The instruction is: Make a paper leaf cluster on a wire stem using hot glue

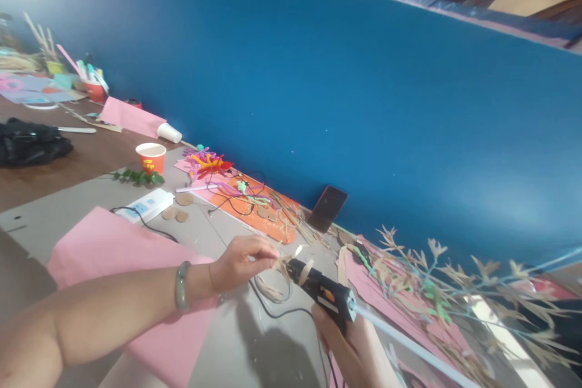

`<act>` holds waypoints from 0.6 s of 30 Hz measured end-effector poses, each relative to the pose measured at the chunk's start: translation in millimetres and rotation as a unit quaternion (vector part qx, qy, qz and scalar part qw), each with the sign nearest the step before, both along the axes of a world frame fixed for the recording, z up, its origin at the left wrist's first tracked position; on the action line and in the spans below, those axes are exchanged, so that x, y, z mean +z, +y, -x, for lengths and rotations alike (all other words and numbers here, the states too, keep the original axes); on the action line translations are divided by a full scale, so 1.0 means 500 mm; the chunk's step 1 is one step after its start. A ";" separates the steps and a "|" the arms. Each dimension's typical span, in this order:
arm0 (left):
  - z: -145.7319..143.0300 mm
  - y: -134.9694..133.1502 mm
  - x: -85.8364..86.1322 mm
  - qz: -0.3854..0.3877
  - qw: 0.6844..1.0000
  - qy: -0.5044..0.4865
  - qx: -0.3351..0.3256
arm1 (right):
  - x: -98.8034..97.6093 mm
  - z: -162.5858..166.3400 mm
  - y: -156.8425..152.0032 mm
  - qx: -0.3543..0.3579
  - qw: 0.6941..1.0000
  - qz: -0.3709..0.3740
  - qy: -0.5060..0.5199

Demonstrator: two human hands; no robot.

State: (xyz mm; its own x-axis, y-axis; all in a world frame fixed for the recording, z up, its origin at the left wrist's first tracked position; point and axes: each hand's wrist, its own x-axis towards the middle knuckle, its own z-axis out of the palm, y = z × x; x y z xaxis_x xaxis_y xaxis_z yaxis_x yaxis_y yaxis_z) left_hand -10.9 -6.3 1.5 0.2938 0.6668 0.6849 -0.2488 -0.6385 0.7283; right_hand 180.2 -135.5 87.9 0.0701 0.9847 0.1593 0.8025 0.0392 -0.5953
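My left hand (240, 262) is pinched shut on a thin straw-coloured strip (280, 262), held right at the nozzle of a black glue gun (321, 291). My right hand (350, 345) grips that glue gun from below, and a long clear glue stick (409, 345) trails out of its back toward the lower right. A green bangle (182, 285) sits on my left wrist. A loose loop of the straw strip (273, 288) lies on the grey table (59, 212) under the gun.
Pink paper (104, 242) lies under my left arm. Dried straw branches (436, 291) spread to the right over more pink paper. A phone (328, 208) leans on the blue wall. An orange cup (151, 157), power strip (148, 206), orange sheet with pipe cleaners (245, 200) stand further back.
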 end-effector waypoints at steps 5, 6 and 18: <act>0.001 0.001 -0.002 -0.003 1.000 0.009 -0.002 | 0.002 0.003 -0.002 -0.014 1.000 0.003 -0.004; 0.002 0.001 -0.002 0.000 1.000 0.011 -0.002 | 0.001 0.003 -0.003 -0.020 1.000 0.005 -0.006; 0.002 0.002 -0.002 -0.022 1.000 0.010 0.001 | 0.015 0.017 -0.001 0.003 0.999 0.012 -0.032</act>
State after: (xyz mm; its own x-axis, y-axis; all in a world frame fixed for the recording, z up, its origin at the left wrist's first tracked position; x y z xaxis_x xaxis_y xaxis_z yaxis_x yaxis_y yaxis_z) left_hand -11.9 -5.2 0.3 0.3065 0.6371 0.7073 -0.2335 -0.6700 0.7047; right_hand 171.6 -136.3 95.3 0.0549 0.9888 0.1387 0.8390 0.0297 -0.5434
